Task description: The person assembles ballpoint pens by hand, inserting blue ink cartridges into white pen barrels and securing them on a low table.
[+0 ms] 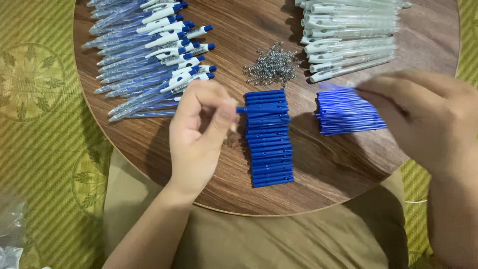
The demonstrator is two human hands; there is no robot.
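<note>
My left hand (199, 134) hovers over the round wooden table (338, 169), pinching a short blue pen piece (251, 109) that sticks out to the right over a neat row of blue push-button pieces (269, 144). My right hand (423, 119) is blurred at the right, its fingers closed at the top edge of a pile of thin blue refills (348, 114); whether it grips one I cannot tell.
Finished blue-and-white pens (149, 55) lie in a heap at the table's upper left. Clear pen barrels with white clips (348, 35) are stacked at the upper right. A small pile of metal springs (273, 65) sits between them. A green patterned mat (40, 99) surrounds the table.
</note>
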